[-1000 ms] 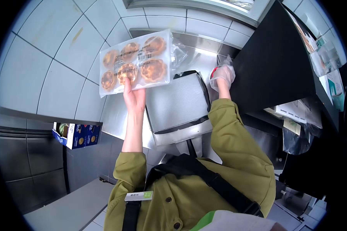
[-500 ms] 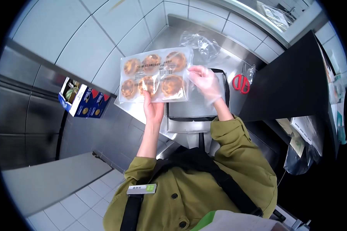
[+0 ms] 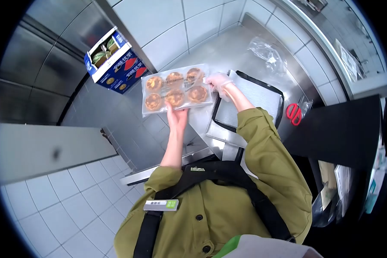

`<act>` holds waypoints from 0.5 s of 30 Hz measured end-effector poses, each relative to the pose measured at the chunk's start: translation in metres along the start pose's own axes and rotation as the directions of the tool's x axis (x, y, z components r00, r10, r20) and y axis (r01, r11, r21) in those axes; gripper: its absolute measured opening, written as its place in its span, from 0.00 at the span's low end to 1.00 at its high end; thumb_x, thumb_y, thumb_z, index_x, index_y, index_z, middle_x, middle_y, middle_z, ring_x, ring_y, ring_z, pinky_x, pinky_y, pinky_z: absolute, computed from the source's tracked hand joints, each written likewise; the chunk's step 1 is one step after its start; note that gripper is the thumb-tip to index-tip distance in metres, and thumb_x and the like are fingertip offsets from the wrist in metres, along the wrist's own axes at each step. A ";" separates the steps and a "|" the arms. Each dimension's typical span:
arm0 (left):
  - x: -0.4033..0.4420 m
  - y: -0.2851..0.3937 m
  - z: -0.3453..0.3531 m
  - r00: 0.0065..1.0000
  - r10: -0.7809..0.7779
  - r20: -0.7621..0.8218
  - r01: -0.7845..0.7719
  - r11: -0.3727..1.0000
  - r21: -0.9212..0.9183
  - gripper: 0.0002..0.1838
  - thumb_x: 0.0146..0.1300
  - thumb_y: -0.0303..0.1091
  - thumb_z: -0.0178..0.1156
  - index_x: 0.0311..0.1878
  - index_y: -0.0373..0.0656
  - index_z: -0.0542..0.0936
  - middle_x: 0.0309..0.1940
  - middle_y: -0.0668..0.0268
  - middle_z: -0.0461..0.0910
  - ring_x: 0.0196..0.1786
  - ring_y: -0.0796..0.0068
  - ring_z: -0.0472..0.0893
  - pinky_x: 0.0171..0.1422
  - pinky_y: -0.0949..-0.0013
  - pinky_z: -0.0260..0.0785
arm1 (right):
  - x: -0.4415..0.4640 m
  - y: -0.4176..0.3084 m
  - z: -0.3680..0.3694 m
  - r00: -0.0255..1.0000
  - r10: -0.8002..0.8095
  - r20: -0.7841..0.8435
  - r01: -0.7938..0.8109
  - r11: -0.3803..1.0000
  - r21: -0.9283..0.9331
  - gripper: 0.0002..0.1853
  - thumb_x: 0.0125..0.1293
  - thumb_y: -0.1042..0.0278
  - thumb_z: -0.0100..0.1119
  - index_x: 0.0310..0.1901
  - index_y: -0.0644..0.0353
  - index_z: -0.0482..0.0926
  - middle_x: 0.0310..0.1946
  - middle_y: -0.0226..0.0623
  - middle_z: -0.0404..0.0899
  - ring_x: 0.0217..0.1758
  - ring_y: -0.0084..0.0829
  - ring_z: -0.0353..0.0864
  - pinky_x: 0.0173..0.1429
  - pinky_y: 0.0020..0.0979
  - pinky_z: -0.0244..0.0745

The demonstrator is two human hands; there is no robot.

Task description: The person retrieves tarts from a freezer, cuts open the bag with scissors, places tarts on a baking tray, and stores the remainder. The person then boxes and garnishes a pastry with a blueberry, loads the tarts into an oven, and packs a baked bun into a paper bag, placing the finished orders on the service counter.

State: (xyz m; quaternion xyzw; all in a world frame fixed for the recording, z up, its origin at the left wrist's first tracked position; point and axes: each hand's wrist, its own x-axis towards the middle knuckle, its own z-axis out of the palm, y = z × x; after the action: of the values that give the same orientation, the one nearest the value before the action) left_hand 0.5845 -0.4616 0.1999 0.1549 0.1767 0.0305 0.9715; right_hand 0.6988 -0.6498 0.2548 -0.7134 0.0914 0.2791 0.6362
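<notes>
Head view: the flat, clear-plastic pack of six round, golden-brown tarts [image 3: 176,89] is held up near the centre of the frame, tilted slightly, its printed side facing the camera. The grip of the bare left hand [image 3: 177,118] clasps its lower edge, thumb on top; the right hand [image 3: 221,81], in a clear plastic glove, appears to pinch its right edge. A second ago that right grip was at the red-handled scissors [image 3: 293,114], which now lie released at the right of the frame, so both hands are engaged with the pack. Just right of the pack, partly behind the right forearm, is a black-edged rectangular pad with a grey mesh surface [image 3: 256,95], on the stainless-steel table [image 3: 228,47]. Crumpled clear plastic film [image 3: 268,56] lies above it in the frame. Farther out, a blue printed cardboard box [image 3: 120,71] has swung higher into the upper left as the view turned.
</notes>
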 end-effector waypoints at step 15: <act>0.027 0.055 -0.032 0.879 0.206 -0.430 -0.019 0.917 0.399 0.22 0.65 0.49 0.46 0.55 0.44 0.67 0.48 0.65 0.72 0.46 0.69 0.75 0.44 0.66 0.72 | 0.078 -0.010 -0.074 0.999 -0.032 0.038 0.049 0.713 -0.700 0.05 0.51 0.71 0.55 0.22 0.62 0.74 0.16 0.30 0.69 0.18 0.23 0.66 0.22 0.27 0.60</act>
State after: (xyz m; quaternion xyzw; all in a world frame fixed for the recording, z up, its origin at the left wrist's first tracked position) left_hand 0.5985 -0.3975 0.1797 0.3400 0.3963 0.0890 0.8482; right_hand 0.7891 -0.7015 0.2261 -0.8996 -0.0441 0.2873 0.3260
